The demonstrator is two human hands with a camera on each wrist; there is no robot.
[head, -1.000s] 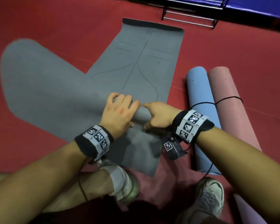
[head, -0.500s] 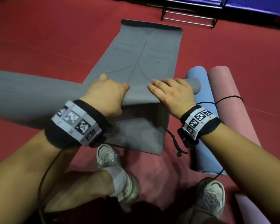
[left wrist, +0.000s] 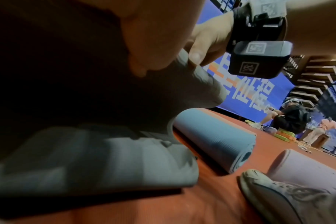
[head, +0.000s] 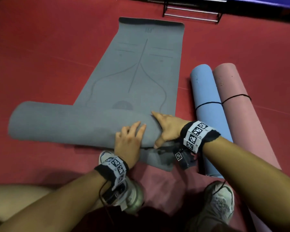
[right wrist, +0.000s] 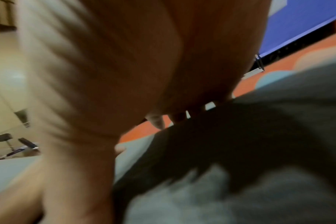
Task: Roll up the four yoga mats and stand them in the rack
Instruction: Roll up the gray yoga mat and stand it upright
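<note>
With my left hand point(head: 128, 141) flat on the grey mat point(head: 136, 77) on the floor and my right hand point(head: 166, 128) gripping its rolled end, I should roll tight and square.

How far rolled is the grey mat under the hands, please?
Partly rolled. The grey mat has a thick roll at its near end, under the left hand and right hand; most still lies spread on the floor.

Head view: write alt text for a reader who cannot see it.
Two hands, left hand and right hand, press on a grey mat roll lying crosswise over a flat grey mat on a red floor. Rolled blue mat and pink mat lie at right; a metal rack stands beyond.
</note>
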